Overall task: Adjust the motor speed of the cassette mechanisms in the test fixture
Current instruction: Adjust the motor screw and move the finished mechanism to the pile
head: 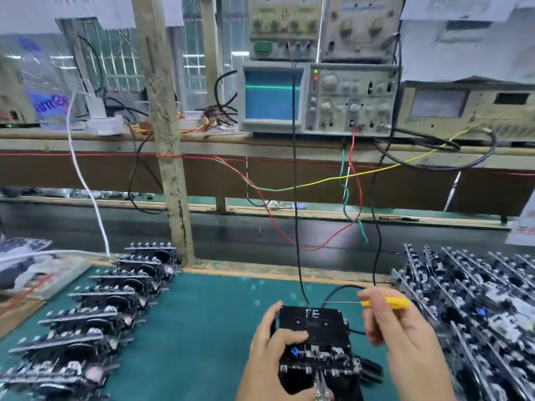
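Blurring cassette mechanisms [474, 308] at right

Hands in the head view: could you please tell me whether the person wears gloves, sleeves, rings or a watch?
Both the left hand and the right hand are bare: no gloves, and no rings show on the visible fingers. No sleeve cuff or watch appears on either wrist or forearm as far as the frame's bottom edge. Nails look short and unpainted. No markings, tape or straps show.

We see open green mat [220, 308] between the left row of black cassette mechanisms [95, 314] and the crowded right pile [474, 308]; hanging wires [296, 198] cross behind.
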`<state>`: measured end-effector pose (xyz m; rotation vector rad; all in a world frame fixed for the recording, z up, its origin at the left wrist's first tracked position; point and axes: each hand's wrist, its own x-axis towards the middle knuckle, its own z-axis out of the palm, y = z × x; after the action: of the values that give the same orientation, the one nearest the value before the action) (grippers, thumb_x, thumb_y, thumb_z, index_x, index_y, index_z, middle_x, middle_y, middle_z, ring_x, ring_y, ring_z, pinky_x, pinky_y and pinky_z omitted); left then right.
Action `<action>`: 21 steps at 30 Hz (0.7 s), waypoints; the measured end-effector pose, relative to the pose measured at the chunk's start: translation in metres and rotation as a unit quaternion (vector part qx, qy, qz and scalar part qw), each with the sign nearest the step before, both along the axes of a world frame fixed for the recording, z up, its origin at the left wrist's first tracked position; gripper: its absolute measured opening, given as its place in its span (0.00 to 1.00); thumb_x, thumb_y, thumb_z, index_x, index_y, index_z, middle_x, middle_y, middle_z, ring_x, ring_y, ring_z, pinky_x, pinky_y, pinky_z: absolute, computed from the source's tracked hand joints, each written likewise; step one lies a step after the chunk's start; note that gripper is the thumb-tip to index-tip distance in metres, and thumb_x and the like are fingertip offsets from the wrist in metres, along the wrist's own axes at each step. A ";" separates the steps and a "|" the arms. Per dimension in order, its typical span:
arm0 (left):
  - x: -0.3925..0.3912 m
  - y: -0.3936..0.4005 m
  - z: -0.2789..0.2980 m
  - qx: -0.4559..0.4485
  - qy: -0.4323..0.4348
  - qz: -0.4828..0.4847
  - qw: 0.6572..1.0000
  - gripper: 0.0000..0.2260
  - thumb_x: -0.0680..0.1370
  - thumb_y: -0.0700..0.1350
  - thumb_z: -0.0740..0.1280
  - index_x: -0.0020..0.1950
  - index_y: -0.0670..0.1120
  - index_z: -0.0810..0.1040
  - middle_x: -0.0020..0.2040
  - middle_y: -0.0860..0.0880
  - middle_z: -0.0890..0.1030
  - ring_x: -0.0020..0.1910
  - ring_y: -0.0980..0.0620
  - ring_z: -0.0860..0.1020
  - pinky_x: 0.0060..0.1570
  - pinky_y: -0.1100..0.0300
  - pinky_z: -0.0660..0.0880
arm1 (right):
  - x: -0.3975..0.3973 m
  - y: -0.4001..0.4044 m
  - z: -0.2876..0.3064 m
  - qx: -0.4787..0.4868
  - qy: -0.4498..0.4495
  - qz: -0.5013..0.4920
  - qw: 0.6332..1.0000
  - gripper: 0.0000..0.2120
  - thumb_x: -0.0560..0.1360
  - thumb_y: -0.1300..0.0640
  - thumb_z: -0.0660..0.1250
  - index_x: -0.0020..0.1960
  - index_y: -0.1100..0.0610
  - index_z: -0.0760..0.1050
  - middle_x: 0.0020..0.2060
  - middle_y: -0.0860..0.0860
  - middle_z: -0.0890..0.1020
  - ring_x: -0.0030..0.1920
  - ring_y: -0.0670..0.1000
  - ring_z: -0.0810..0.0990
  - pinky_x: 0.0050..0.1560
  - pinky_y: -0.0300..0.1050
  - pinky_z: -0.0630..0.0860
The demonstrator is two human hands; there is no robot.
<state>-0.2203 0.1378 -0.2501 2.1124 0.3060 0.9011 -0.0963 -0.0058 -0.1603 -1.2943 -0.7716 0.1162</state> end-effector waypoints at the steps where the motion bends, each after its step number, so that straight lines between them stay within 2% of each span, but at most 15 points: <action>1: 0.000 -0.002 -0.001 0.004 0.010 0.010 1.000 0.30 0.64 0.57 0.81 0.61 0.70 0.73 0.77 0.71 0.52 0.77 0.63 0.60 0.70 0.52 0.67 | -0.003 0.000 0.000 -0.023 -0.015 0.008 1.000 0.08 0.75 0.51 0.64 0.47 0.47 0.82 0.30 0.54 0.78 0.31 0.49 0.75 0.34 0.37 0.73; 2: -0.002 -0.004 0.001 0.002 0.013 0.018 1.000 0.30 0.64 0.56 0.81 0.61 0.69 0.73 0.77 0.71 0.52 0.76 0.62 0.61 0.69 0.50 0.69 | -0.005 -0.001 -0.002 -0.052 -0.037 0.011 0.998 0.07 0.76 0.50 0.64 0.48 0.45 0.80 0.32 0.53 0.81 0.34 0.49 0.79 0.40 0.38 0.76; 4: -0.004 -0.005 0.003 -0.021 0.008 0.015 1.000 0.30 0.63 0.57 0.81 0.60 0.70 0.72 0.76 0.72 0.51 0.75 0.62 0.63 0.68 0.51 0.71 | -0.007 -0.003 -0.008 -0.130 -0.096 -0.004 0.987 0.06 0.77 0.44 0.60 0.50 0.37 0.75 0.40 0.46 0.86 0.42 0.43 0.84 0.49 0.34 0.74; 6: -0.007 -0.007 0.009 -0.024 0.010 0.017 1.000 0.31 0.62 0.59 0.81 0.60 0.71 0.71 0.76 0.72 0.51 0.75 0.65 0.61 0.69 0.53 0.70 | -0.010 -0.003 -0.013 -0.212 -0.147 -0.032 0.966 0.05 0.77 0.41 0.55 0.50 0.32 0.69 0.44 0.35 0.85 0.46 0.37 0.81 0.47 0.33 0.72; 8: -0.008 -0.009 0.008 -0.025 0.013 0.020 0.999 0.31 0.62 0.58 0.81 0.60 0.71 0.71 0.76 0.73 0.50 0.75 0.65 0.62 0.69 0.54 0.69 | -0.013 -0.004 -0.020 -0.233 -0.148 -0.052 0.960 0.05 0.77 0.41 0.53 0.49 0.31 0.66 0.46 0.30 0.83 0.47 0.37 0.79 0.44 0.37 0.71; 11: -0.010 -0.014 0.012 -0.029 0.016 0.028 0.999 0.30 0.63 0.55 0.81 0.59 0.70 0.72 0.77 0.72 0.50 0.74 0.65 0.63 0.66 0.58 0.69 | -0.015 -0.007 -0.026 -0.210 -0.136 -0.062 0.966 0.04 0.78 0.41 0.53 0.51 0.34 0.65 0.47 0.32 0.84 0.42 0.39 0.80 0.42 0.37 0.72; 14: -0.010 -0.016 0.014 -0.031 0.028 0.034 0.999 0.31 0.63 0.52 0.82 0.59 0.70 0.71 0.77 0.73 0.50 0.74 0.70 0.59 0.63 0.73 0.62 | -0.017 -0.007 -0.030 -0.177 -0.136 -0.047 0.974 0.03 0.79 0.44 0.56 0.53 0.38 0.66 0.48 0.37 0.84 0.52 0.38 0.80 0.49 0.32 0.70; 16: -0.012 -0.016 0.014 -0.038 0.054 0.033 0.997 0.33 0.63 0.49 0.82 0.59 0.70 0.70 0.77 0.73 0.50 0.74 0.70 0.58 0.62 0.79 0.58 | -0.017 -0.007 -0.036 -0.165 -0.139 -0.032 0.976 0.04 0.80 0.47 0.57 0.54 0.39 0.66 0.49 0.38 0.84 0.55 0.40 0.80 0.51 0.30 0.70; 19: -0.014 -0.013 0.015 -0.025 0.063 0.009 0.998 0.34 0.63 0.48 0.82 0.61 0.69 0.69 0.78 0.70 0.49 0.75 0.69 0.57 0.64 0.76 0.59 | -0.009 -0.011 -0.044 -0.143 -0.140 0.012 0.980 0.12 0.84 0.59 0.59 0.55 0.41 0.66 0.52 0.43 0.84 0.61 0.47 0.79 0.60 0.40 0.71; 21: -0.017 -0.011 0.014 -0.014 0.065 -0.006 0.998 0.35 0.63 0.47 0.82 0.63 0.66 0.69 0.80 0.65 0.49 0.77 0.65 0.57 0.67 0.71 0.61 | -0.003 -0.018 -0.050 -0.144 -0.146 0.054 0.977 0.18 0.75 0.64 0.58 0.58 0.43 0.65 0.55 0.46 0.84 0.65 0.52 0.77 0.66 0.49 0.69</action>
<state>-0.2370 0.1267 -0.2365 2.1496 0.3714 0.7493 -0.0991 -0.0236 -0.2106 -1.5656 -1.1070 0.1304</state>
